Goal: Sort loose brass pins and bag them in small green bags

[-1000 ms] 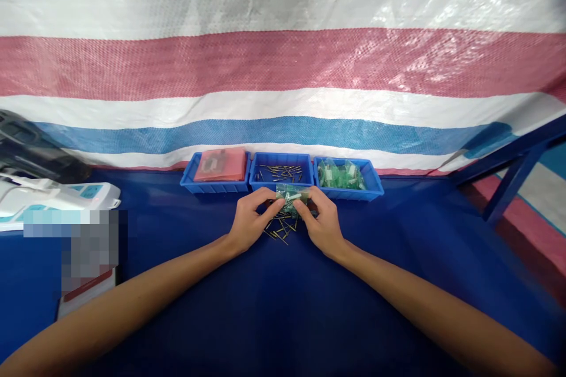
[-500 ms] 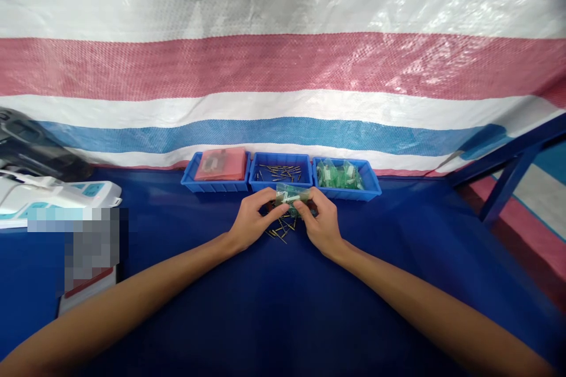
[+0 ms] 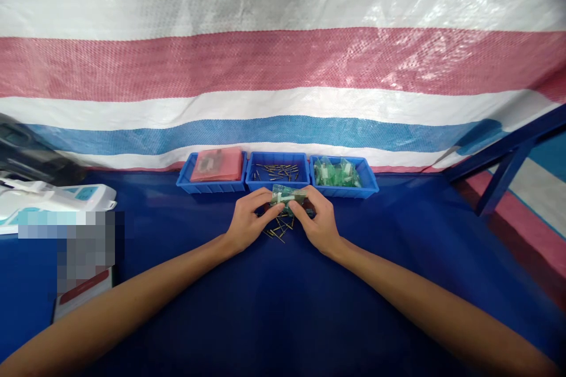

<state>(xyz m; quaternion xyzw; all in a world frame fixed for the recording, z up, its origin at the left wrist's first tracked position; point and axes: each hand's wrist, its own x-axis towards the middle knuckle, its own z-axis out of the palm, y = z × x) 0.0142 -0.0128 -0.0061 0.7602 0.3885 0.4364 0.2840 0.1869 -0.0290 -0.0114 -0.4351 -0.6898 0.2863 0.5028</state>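
Observation:
Between my two hands is a small clear, green-tinted plastic bag (image 3: 287,194) with a pale piece showing inside. My left hand (image 3: 248,218) pinches its left side, thumb in front. My right hand (image 3: 319,219) grips the right side the same way. Just below and behind the fingers, several thin brass-coloured pins (image 3: 279,228) lie loose on the blue table (image 3: 283,306). My fingers partly cover the bag and the pins.
Three blue bins stand along the back: the left bin (image 3: 211,187) with red plastic packets (image 3: 216,164), the middle bin (image 3: 277,157) with loose pins, the right bin (image 3: 349,191) with green-tinted bags (image 3: 338,172). White devices (image 3: 95,195) sit at left; a blue metal frame (image 3: 502,179) is at right.
The view has shifted slightly, so the bins and table items sit a little further left. Both hands keep hold of the bag, with only slight finger movement.

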